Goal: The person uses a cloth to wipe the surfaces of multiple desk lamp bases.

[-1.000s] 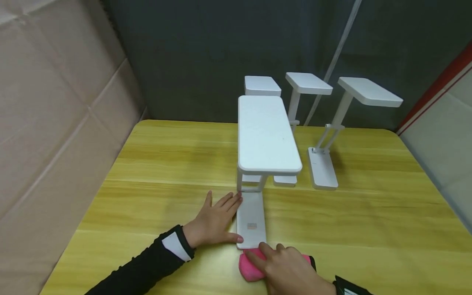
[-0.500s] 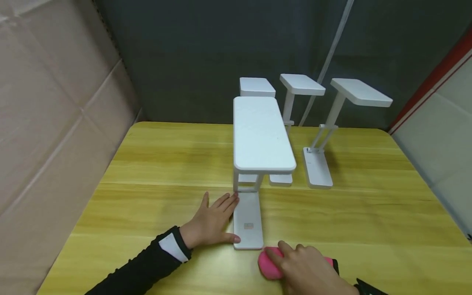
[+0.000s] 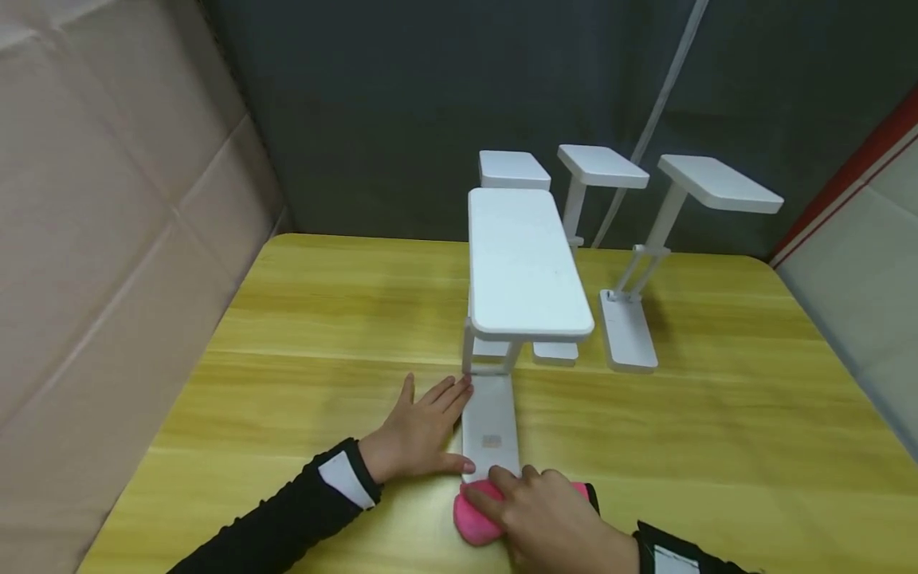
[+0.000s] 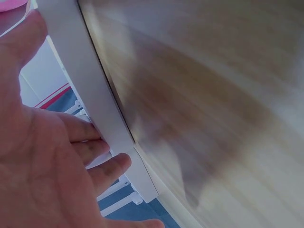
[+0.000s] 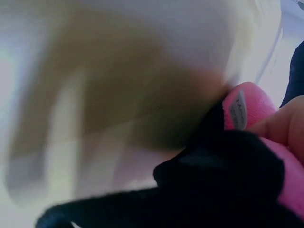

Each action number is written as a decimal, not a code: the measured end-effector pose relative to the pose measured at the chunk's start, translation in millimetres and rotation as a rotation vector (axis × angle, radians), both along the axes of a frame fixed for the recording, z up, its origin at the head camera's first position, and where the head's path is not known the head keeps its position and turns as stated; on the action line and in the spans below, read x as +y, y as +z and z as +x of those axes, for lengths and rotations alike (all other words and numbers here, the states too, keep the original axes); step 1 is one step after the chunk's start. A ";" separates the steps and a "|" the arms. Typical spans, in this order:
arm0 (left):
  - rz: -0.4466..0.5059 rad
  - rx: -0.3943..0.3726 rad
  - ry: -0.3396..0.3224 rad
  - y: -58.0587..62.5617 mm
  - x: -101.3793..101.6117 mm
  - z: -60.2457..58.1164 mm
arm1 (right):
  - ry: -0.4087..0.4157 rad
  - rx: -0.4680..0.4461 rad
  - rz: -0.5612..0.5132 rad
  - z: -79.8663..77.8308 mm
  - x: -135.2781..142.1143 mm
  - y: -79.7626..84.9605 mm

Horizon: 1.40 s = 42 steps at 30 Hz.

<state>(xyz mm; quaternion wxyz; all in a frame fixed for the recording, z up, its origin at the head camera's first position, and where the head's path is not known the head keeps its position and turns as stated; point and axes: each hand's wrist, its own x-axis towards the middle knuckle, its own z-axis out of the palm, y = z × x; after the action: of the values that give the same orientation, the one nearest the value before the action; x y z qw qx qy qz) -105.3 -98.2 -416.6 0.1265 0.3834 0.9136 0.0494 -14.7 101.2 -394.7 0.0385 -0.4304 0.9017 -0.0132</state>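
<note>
A white folding desk lamp point(image 3: 529, 267) stands in front of me in the head view, its flat head raised over its base point(image 3: 490, 418). My left hand point(image 3: 416, 438) lies beside that base with fingers spread, thumb and fingertips touching its left edge. In the left wrist view the fingers point(image 4: 111, 171) reach along the white edge. My right hand point(image 3: 555, 518) holds a plush pink cloth point(image 3: 473, 522) with a black edge, at the near end of the base. A small white label point(image 5: 238, 110) shows on the cloth in the right wrist view.
Behind stand more white lamps: one at the right point(image 3: 720, 183), one in the middle point(image 3: 602, 166), and one partly hidden point(image 3: 512, 167). All are on a yellow wood-grain table point(image 3: 344, 319). A dark curtain point(image 3: 402, 119) hangs behind the table.
My right hand slid the pink cloth rightward, away from the lamp base, then back left to the base's near end. My left hand kept its place. The head view shifted slightly.
</note>
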 end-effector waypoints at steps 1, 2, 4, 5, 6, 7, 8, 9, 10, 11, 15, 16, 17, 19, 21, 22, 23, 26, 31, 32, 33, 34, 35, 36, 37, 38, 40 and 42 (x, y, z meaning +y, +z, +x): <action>0.000 0.002 0.003 0.3 0.4 -0.3 | -0.007 -0.007 0.001 -0.2 2.7 0.5; 0.000 0.006 0.006 0.6 0.8 -0.6 | -0.013 -0.007 -0.001 -0.4 5.4 0.9; 0.003 0.007 0.010 1.1 1.6 -1.2 | -0.029 -0.016 -0.003 -0.4 11.4 2.0; 0.003 0.009 0.009 1.5 1.9 -1.2 | -0.039 -0.024 -0.003 0.0 14.5 2.5; 0.001 0.008 0.008 1.9 2.2 -1.2 | -0.052 -0.035 -0.001 0.6 17.5 2.8; -0.003 0.007 0.007 2.3 2.5 -1.2 | -0.064 -0.048 0.002 1.3 20.4 3.2; -0.005 0.007 0.007 2.5 2.7 -1.0 | -0.079 -0.067 0.004 2.0 23.1 3.8; -0.005 0.003 0.007 2.8 2.9 -0.9 | -0.094 -0.075 0.006 2.9 25.8 4.1; -0.007 0.003 0.006 3.2 3.1 -0.8 | -0.110 -0.084 0.009 3.6 28.5 4.6; -0.008 0.003 0.007 3.3 3.2 -0.8 | -0.125 -0.090 0.011 4.6 31.3 4.9; -0.008 0.000 0.010 4.1 2.8 -0.7 | -0.176 -0.117 0.026 6.0 41.8 9.5; -0.005 -0.002 0.011 4.3 2.6 -0.5 | -0.189 -0.135 0.026 5.4 45.1 12.2; -0.002 -0.006 0.011 4.4 2.4 -0.3 | -0.200 -0.142 0.021 4.1 48.5 15.2; 0.006 -0.012 0.010 4.3 1.9 0.0 | -0.226 -0.145 0.004 -1.1 55.5 22.5; 0.012 -0.013 0.010 3.9 1.4 0.3 | -0.268 -0.133 -0.011 -10.5 60.0 31.0; 0.015 -0.014 0.011 3.8 1.3 0.3 | -0.294 -0.109 -0.030 -16.4 60.9 34.0; 0.014 -0.011 0.013 3.6 1.2 0.2 | -0.319 -0.085 -0.042 -23.5 60.3 35.9; 0.016 -0.009 0.012 3.1 2.5 0.2 | -0.378 0.013 -0.055 -45.7 52.5 34.4; 0.016 -0.025 0.011 5.1 2.9 0.3 | -0.384 0.239 -0.061 -73.8 29.4 12.2; 0.014 -0.027 0.011 4.7 3.8 0.8 | -0.380 0.265 -0.063 -75.1 26.5 7.8; 0.010 -0.026 0.011 4.4 4.4 1.3 | -0.372 0.287 -0.062 -75.6 24.1 4.0; 0.002 -0.018 0.013 4.3 5.0 1.8 | -0.361 0.297 -0.066 -75.1 22.4 1.1; -0.009 -0.008 0.016 4.0 5.6 2.1 | -0.348 0.303 -0.068 -74.0 21.2 -0.7; -0.020 0.002 0.020 3.6 6.1 2.5 | -0.331 0.303 -0.069 -72.2 20.6 -1.7; -0.034 0.014 0.024 3.8 6.4 2.9 | -0.321 0.295 -0.073 -69.7 20.3 -1.4; -0.047 0.025 0.028 4.0 6.7 3.3 | -0.319 0.275 -0.074 -66.7 20.2 -0.4; -0.068 0.040 0.035 5.1 7.2 4.0 | -0.315 0.224 -0.075 -58.5 20.6 3.1; -0.078 0.049 0.039 5.9 7.0 5.0 | -0.314 0.180 -0.064 -48.4 21.3 6.1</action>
<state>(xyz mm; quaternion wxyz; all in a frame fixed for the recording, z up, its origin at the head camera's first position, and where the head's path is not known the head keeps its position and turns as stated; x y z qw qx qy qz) -100.3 -91.2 -410.7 0.1178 0.3616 0.9248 0.0064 -63.1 122.4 -388.6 -0.0585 -0.2848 0.9568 -0.0093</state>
